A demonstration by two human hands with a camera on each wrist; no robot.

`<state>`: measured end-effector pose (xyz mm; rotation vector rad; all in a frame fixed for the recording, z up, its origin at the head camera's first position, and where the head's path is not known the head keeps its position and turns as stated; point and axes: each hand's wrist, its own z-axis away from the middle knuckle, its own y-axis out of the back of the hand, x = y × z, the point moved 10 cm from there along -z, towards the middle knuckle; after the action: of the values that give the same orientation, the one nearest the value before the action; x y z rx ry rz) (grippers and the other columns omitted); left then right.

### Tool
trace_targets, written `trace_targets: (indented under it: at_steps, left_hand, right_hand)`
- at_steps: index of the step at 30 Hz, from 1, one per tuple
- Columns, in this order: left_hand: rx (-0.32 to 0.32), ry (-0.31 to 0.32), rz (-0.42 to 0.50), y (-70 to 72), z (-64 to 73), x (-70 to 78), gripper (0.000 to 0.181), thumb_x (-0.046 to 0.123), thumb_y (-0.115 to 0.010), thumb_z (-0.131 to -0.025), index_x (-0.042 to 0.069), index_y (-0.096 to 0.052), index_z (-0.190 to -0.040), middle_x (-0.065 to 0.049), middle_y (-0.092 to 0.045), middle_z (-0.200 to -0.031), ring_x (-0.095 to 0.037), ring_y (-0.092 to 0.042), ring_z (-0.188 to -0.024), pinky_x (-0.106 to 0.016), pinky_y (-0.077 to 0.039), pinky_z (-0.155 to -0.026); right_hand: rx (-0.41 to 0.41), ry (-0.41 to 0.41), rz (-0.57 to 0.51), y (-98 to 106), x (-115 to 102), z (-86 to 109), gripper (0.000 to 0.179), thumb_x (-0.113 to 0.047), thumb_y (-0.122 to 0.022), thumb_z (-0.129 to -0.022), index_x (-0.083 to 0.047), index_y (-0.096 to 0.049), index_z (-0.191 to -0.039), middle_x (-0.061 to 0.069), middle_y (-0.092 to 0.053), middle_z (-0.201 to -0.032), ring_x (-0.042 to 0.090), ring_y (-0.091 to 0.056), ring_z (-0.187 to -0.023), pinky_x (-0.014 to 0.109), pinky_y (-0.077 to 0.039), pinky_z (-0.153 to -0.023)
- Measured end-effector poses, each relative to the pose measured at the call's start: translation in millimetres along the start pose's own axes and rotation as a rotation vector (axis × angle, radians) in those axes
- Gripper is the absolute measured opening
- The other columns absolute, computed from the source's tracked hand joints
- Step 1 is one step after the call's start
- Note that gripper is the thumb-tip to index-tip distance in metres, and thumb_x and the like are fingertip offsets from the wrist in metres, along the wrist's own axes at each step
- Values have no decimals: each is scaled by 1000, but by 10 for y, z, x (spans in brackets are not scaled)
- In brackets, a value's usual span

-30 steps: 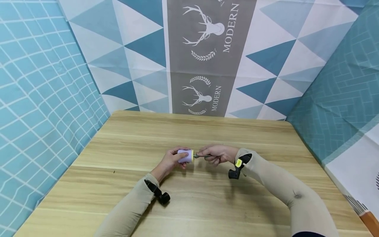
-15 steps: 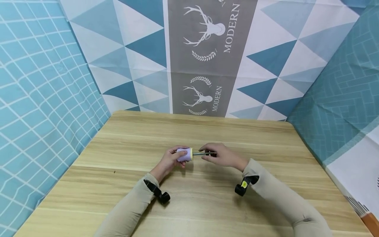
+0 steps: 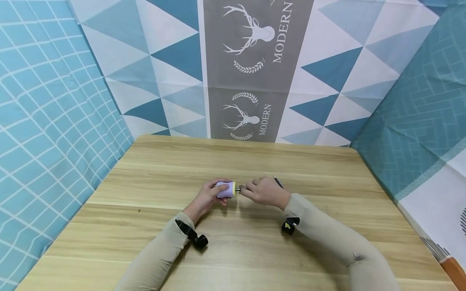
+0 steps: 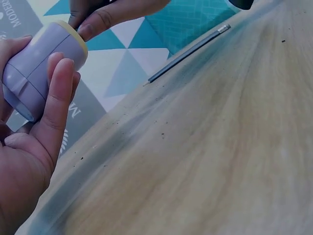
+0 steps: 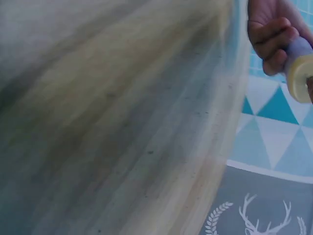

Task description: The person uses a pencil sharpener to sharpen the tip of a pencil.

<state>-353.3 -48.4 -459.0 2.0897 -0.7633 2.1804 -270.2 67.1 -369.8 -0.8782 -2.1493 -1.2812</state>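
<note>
Over the middle of the table, my left hand [image 3: 208,198] grips a small lilac pencil sharpener [image 3: 225,189], a cylinder with a cream-coloured end. Fingers and thumb curl round its side in the left wrist view. A thin dark pencil [image 3: 238,189] runs from the cream end into my right hand [image 3: 267,192]. My right fingertips pinch this pencil close to the sharpener; the rest of it is hidden by the hand. In the right wrist view, the sharpener's cream end [image 5: 299,81] shows at the right edge, partly cut off.
A second, grey pencil [image 4: 188,55] with an eraser end lies on the wooden table [image 3: 164,242], just behind my right wrist. Small dark specks dot the tabletop. Patterned cloth [image 3: 327,60] hangs behind the table and on both sides.
Half a second ago my right fingers were loosened and spread around the pencil; now they pinch it nearer the sharpener. The second pencil has come into fuller view. My left hand stays nearly still.
</note>
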Motion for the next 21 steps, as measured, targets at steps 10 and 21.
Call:
trace_targets:
  at_steps: [10, 21]
  left_hand:
    - [-8, 20, -8, 38, -11, -24, 25, 5, -59, -93, 24, -75, -97, -17, -60, -88, -14, -62, -54, -23, -57, -50]
    - [-22, 28, -10, -7, 2, -63, 23, 3, -60, -92, 18, -75, -102, -18, -58, -98, -15, -62, -55, -24, -58, -51]
  right_hand:
    - [-213, -173, -295, -146, 39, -91, 15, -14, -64, -95, -8, -52, -88, -4, -50, -57, 5, -35, -44, 18, -27, -36]
    - [-450, -694, -1191, -501, 282, 81, 18, -12, -59, -100, -9, -54, -84, -8, -45, -63, 2, -36, -50, 18, -33, -45]
